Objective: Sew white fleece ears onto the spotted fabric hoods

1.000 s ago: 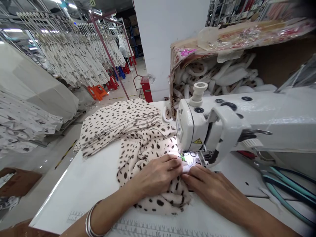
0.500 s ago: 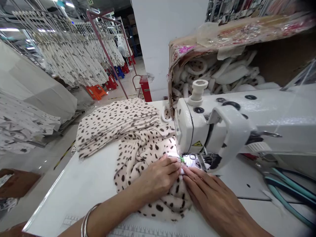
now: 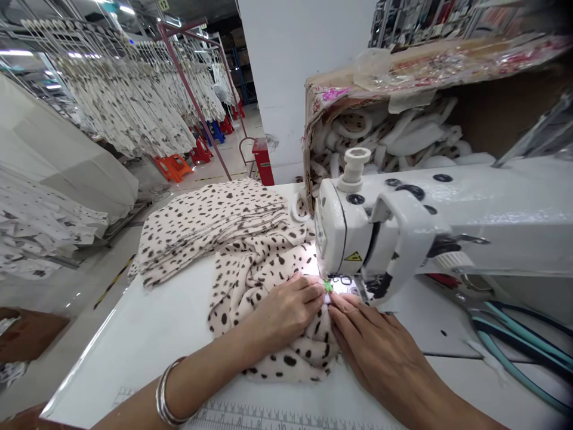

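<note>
Spotted cream fabric (image 3: 286,361) lies bunched under the needle end of a white sewing machine (image 3: 333,230). A green piece (image 3: 328,286) shows at the presser foot, with a bright light around it. My left hand (image 3: 290,310), a silver bracelet on its wrist, is closed on the fabric just left of the foot, fingers curled. Opposite it, my right hand (image 3: 371,334) lies flat with stretched fingers, fingertips pressing the fabric edge beside the foot. Its thumb is hidden. The fingertips of both hands nearly meet.
Folded spotted fabric (image 3: 210,215) is piled behind my left hand. Scissors with teal handles (image 3: 505,340) lie at right. A cardboard box (image 3: 308,119) of white and spotted pieces stands behind the machine. A printed ruler (image 3: 250,416) runs along the table's front.
The view has shifted slightly, so the machine and scissors appear a little further left. Both hands stay at the presser foot, and the fabric's near edge sits slightly closer to it.
</note>
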`<state>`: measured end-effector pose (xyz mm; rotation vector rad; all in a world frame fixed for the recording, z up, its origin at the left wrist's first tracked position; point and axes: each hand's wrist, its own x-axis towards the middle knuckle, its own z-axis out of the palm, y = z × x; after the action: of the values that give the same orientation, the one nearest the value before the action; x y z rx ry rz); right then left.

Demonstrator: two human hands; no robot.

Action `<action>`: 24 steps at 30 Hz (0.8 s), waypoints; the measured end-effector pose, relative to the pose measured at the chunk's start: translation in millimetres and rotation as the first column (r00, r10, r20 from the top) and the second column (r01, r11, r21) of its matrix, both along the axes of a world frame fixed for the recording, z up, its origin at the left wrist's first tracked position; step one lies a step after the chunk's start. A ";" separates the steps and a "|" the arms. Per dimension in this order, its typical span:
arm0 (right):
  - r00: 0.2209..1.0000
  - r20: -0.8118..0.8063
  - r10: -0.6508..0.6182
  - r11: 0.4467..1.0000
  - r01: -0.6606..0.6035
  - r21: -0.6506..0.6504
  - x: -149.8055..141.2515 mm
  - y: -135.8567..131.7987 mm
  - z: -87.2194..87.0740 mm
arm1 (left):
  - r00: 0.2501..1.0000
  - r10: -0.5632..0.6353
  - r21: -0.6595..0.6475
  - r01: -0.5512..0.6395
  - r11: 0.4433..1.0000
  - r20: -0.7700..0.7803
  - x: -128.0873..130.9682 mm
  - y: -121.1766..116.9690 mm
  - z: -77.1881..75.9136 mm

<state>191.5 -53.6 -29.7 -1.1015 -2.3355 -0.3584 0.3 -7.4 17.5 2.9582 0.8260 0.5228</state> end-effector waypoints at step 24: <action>0.981 -0.083 0.174 0.985 -0.173 0.027 -1.4 -13.1 -1.0 | 0.998 0.038 -0.044 -0.036 0.998 0.041 -4.0 11.1 -5.5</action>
<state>190.1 -66.7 -30.7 -0.8780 -2.3260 -0.2637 -3.7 3.6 12.0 2.8880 0.8779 0.5596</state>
